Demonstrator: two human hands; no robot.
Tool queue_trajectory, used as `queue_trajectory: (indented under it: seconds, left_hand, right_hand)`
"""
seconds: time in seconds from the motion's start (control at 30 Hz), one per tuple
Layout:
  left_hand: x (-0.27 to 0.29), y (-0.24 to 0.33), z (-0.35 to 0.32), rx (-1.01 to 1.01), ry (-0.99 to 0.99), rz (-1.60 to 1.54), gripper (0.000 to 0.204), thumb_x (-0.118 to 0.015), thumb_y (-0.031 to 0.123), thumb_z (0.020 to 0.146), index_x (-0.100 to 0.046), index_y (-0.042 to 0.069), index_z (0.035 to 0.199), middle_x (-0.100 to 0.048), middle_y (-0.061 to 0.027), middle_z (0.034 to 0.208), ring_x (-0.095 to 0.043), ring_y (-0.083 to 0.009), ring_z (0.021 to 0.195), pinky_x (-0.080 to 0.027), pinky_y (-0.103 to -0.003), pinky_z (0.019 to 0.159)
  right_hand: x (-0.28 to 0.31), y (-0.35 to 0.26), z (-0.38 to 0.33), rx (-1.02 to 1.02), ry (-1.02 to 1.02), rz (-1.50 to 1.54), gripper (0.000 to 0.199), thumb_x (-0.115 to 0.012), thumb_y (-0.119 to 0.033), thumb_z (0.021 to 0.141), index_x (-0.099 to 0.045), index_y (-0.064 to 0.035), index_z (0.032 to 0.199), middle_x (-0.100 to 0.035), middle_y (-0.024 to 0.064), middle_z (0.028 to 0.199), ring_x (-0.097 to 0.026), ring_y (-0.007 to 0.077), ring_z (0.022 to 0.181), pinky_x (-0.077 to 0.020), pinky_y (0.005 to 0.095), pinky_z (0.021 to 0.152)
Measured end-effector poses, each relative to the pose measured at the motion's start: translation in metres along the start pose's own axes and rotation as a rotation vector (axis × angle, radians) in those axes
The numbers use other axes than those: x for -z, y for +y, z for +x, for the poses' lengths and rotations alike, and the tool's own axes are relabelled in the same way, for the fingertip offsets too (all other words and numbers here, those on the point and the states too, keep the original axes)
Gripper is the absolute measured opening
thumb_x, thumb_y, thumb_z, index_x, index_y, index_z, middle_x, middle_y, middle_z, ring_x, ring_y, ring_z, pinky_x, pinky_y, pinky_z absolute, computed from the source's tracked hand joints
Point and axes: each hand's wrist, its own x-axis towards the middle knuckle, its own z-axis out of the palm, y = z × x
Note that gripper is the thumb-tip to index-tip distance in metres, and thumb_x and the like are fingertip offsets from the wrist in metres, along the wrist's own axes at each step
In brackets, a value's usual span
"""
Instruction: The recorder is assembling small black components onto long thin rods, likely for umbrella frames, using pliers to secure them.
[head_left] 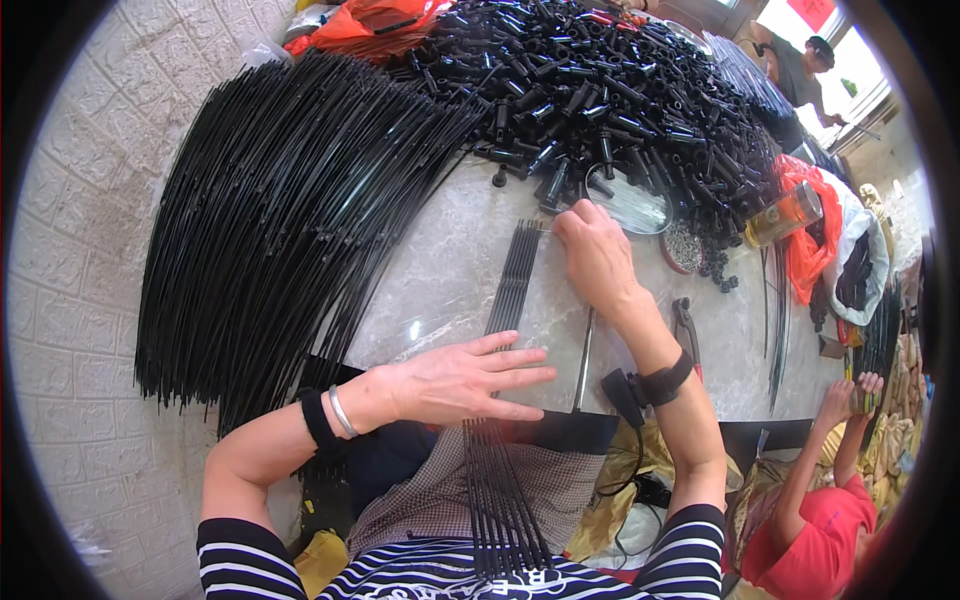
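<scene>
A small row of thin black rods (512,290) lies lengthwise on the pale marble table (440,270), its near ends overhanging my lap. My left hand (465,380) rests flat on the rods near the table's front edge, fingers spread and pointing right. My right hand (597,255) sits at the rods' far end, fingers curled down against the table beside the rod tips; whether it pinches anything is hidden. A single grey metal rod (583,365) lies just right of the row.
A big fan of long black rods (270,210) covers the table's left. A heap of short black plastic tubes (610,90) fills the far side. Red-handled pliers (686,330), a jar (785,215), orange bags (810,235). A person in red (820,520) sits at right.
</scene>
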Motion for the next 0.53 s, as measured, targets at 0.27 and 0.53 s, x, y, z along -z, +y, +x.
queue_trajectory:
  seconds: [0.27,0.53]
  left_hand:
    - [-0.0003,-0.0015,0.0004,-0.025,0.034,-0.02,0.067,-0.064,0.007,0.074,-0.047,0.025,0.135,-0.032,-0.0108,0.151,-0.027,-0.0302,0.142,-0.024,-0.049,0.117]
    - [-0.0018,-0.002,0.0004,-0.027,0.029,-0.006,0.065,-0.063,0.009,0.075,-0.047,0.026,0.136,-0.031,-0.0113,0.151,-0.027,-0.0306,0.142,-0.024,-0.049,0.117]
  right_hand:
    - [-0.0076,-0.0051,-0.0027,-0.203,-0.002,0.14,0.01,-0.056,-0.005,0.08,-0.063,-0.0048,0.088,-0.059,0.0121,0.09,-0.057,0.0313,0.092,-0.0444,0.0404,0.08]
    - [-0.0064,-0.006,0.0045,-0.019,-0.031,-0.039,0.009,-0.057,-0.006,0.081,-0.063,-0.0074,0.088,-0.059,0.0099,0.096,-0.056,0.0297,0.098,-0.043,0.0413,0.082]
